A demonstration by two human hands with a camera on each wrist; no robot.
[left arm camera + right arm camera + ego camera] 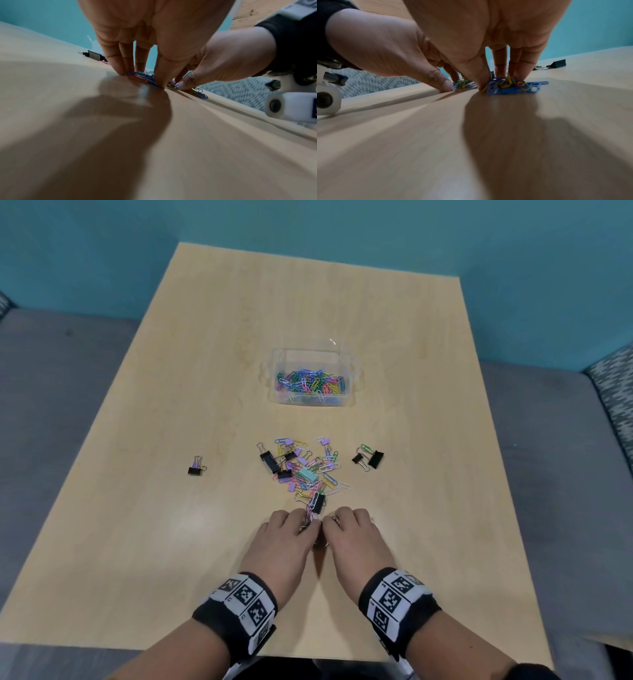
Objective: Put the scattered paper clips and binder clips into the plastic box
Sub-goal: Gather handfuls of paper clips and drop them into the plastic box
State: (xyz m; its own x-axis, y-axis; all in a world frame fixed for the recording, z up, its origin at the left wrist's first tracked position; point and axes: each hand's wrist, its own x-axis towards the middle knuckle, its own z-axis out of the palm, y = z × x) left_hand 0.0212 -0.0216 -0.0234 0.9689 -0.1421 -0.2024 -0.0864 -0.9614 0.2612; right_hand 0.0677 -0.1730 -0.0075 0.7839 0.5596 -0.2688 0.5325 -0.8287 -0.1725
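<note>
1. The left hand (pixel 281 537) rests fingertips-down on the table (pixel 137 508), its fingers and thumb closed around a small bunch of paper clips (pixel 142 78).
2. The right hand (pixel 352 537) sits just beside it, its fingers gathered around its own clump of coloured clips (pixel 510 86).
3. A scattered pile (pixel 305 470) of paper clips and binder clips lies just beyond the fingertips.
4. 2 black binder clips (pixel 370 458) lie to the pile's right, and another clip (pixel 196 469) lies well apart on the left.
5. The plastic box (pixel 351 378) stands farther back, already holding many coloured clips.
</note>
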